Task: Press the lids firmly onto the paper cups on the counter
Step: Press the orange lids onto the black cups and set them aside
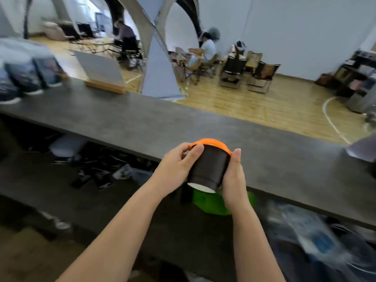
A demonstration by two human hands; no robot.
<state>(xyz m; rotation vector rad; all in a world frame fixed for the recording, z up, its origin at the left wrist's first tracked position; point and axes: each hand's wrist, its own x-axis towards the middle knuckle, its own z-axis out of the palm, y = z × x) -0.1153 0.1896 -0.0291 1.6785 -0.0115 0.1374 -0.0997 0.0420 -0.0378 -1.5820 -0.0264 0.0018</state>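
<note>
1. Head view, the only one here: both hands have a dark paper cup (208,166) lifted off the table (142,123), held out over its near edge and tilted so the white bottom faces back toward the camera and the mouth points away

2. The left hand (176,169) wraps round the left side of the cup, its fingers (195,154) curled up by the rim with the tips touching the orange lid (209,142). My guess is that's so they can squeeze the lid edge down onto the rim

3. The right hand (234,180) cradles the right side, palm flat against the wall and thumb reaching up to the lid edge. Looks like it's there to brace the cup so the other hand has something to push against

4. The lid sits over the mouth already, but whether it's fully snapped on all the way round, can't tell, as the far side is hidden

5. Contents: the cup's inside isn't visible at all from this angle. Being tipped this far over, I'd bet it's empty, but that's a guess

6. Far left on the table there's a blurry row of dark cups (26,76), too smeared to say whether they're lidded or what's in them

7. Something green (211,202) sits under the table edge, below the cup; it's partly hidden so no idea what's in it
</note>
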